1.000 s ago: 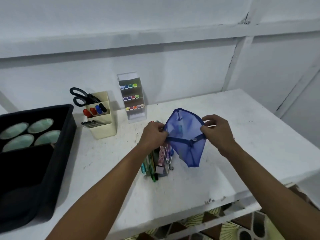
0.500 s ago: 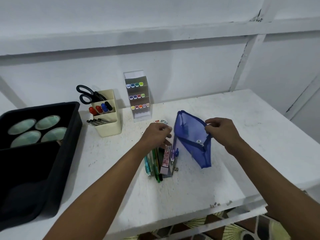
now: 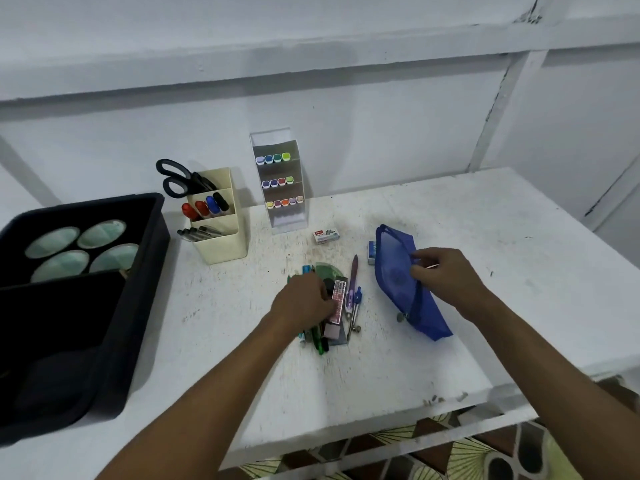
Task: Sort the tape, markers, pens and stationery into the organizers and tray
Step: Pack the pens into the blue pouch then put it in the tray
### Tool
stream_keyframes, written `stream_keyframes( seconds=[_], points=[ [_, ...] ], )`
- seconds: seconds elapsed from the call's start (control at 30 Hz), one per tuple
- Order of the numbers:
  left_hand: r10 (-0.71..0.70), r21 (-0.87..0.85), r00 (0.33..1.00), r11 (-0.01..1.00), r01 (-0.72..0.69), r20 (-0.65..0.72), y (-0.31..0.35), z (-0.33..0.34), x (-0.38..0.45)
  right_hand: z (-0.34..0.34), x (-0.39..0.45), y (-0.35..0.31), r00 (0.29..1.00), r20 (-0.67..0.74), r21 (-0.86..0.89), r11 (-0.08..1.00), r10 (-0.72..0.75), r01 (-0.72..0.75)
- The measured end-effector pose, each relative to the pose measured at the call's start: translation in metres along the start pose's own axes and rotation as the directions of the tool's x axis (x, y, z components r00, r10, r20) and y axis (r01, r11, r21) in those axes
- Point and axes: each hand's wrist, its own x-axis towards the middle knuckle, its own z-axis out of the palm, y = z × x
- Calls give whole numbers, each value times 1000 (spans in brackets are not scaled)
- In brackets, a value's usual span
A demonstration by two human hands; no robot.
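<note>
A pile of loose stationery (image 3: 341,306) lies mid-table: green and blue pens, a flat pink-labelled box, a purple pen and a metal compass. My left hand (image 3: 304,301) rests on the pile's left side, fingers curled over the pens and box. My right hand (image 3: 441,273) pinches the top edge of a blue mesh pouch (image 3: 403,285) that sags onto the table. The cream organizer (image 3: 221,233) holds scissors, markers and pens. A clear tiered rack (image 3: 282,183) holds coloured markers. The black tray (image 3: 83,292) holds several tape rolls.
A small staple box (image 3: 325,235) lies behind the pile. A pale blue eraser-like block (image 3: 371,251) peeks out behind the pouch. The white table (image 3: 502,237) ends at a front edge, with patterned floor below. A white wall stands behind.
My left hand let go of the pouch and dropped onto the stationery pile. My right hand carried the pouch to the right and lowered it onto the table.
</note>
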Motion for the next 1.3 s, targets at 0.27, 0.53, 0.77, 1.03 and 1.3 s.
stream_keyframes(
  seconds=[0.27, 0.53, 0.77, 1.03, 1.3],
  points=[
    [-8, 76, 1000, 997, 10, -24, 11, 14, -5, -3, 0, 0, 993, 106, 30, 998, 49, -52],
    [-109, -76, 990, 990, 116, 86, 11, 10, -1, -2, -5, -8, 978, 207, 174, 983, 25, -63],
    [-121, -429, 990, 900, 79, -70, 32, -22, 2, -8, -2, -7, 972, 209, 128, 982, 110, -139],
    [-50, -383, 993, 920, 87, 106, 99, -2, 26, -8, -7, -3, 981, 179, 141, 985, 74, -100],
    [-48, -380, 990, 920, 95, 131, 110, 20, 36, -15, -8, 1, 989, 138, 125, 990, 49, -67]
  ],
)
